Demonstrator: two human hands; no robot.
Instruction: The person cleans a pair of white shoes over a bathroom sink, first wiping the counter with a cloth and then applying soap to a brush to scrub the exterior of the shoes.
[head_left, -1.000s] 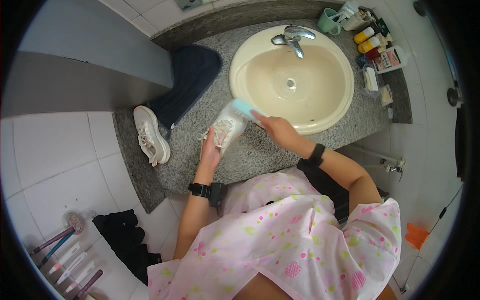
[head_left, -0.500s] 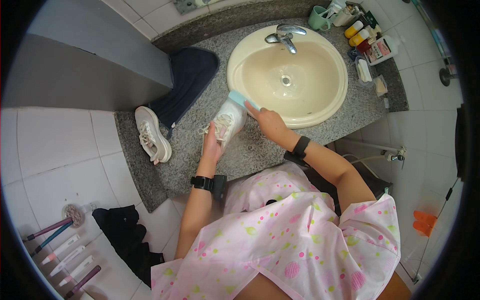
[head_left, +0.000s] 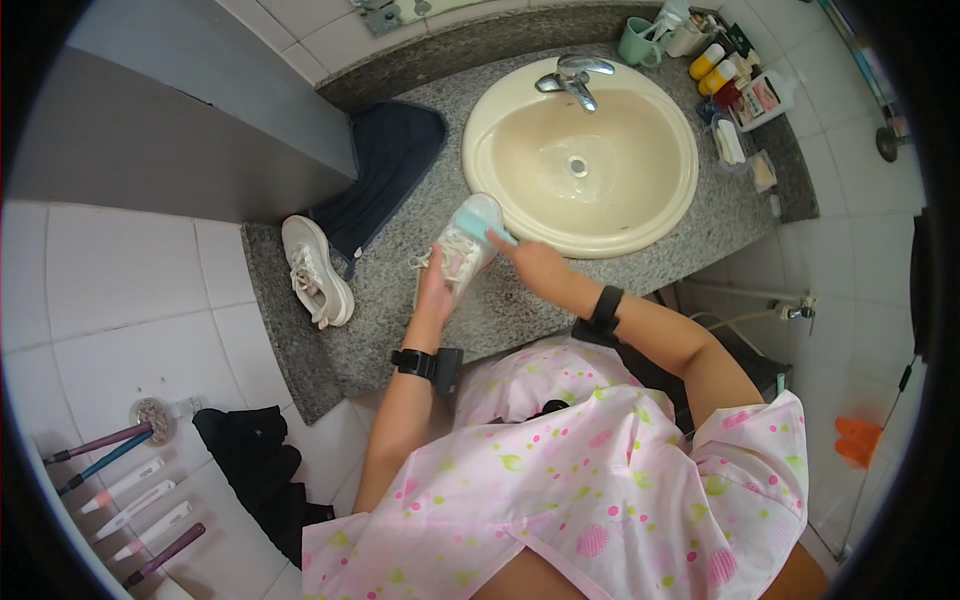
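A white lace-up sneaker (head_left: 465,256) is gripped along its side by my left hand (head_left: 436,287), its toe against the sink's near-left rim. My right hand (head_left: 540,272) is closed round the handle of a light blue brush (head_left: 476,224), whose head lies across the toe just above the laces. Its bristles are hidden beneath the head. The matching sneaker (head_left: 318,272) rests at the counter's left end, next to a folded dark blue cloth (head_left: 390,160).
An oval cream sink (head_left: 580,245) with a chrome faucet (head_left: 574,78) is set in the grey granite counter (head_left: 390,320). A green mug (head_left: 637,45), bottles and a soap dish (head_left: 728,143) stand along its right side. A grey partition (head_left: 200,120) rises at left.
The brush has moved from the sneaker's toe tip back toward the laces. My right hand has shifted slightly nearer to me, and the whole view has moved a little.
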